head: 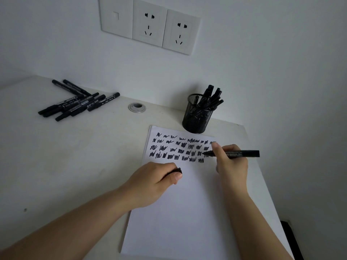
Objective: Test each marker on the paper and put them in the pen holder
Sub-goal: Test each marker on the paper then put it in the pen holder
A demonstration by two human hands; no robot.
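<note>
Gripping an uncapped black marker point(234, 153), the right hand point(231, 162) has its thumb and fingers curled round the barrel, with the tip laid on the paper point(180, 203) at the right end of the scribble rows point(180, 149). The barrel lies nearly level, its back end pointing right, past the paper's edge.

The left hand point(152, 182) rests on the paper below the scribbles, fingers curled round a small black piece, the cap point(178, 170) (only its end shows beyond the thumb). Both forearms reach in from the bottom of the frame.

The paper lies on a pale desk point(75, 156), its top part filled with about four rows of short black zigzags; the lower part is blank.

Just beyond the paper's top right corner stands the holder point(197, 117), a black mesh cup, upright, its base at the paper's edge; whether it overlaps the sheet I cannot tell. Several black markers point(211, 98) stand in it, leaning right, caps up.

Well left of the paper and farther back lies a loose pile point(78, 102) of black markers flat on the desk, some crossing each other. Between that pile and the holder sits a round cable grommet point(137, 107) set in the desk.

On the wall point(262, 62) above the paper is a row of three white plates point(150, 25), two of them sockets.
</note>
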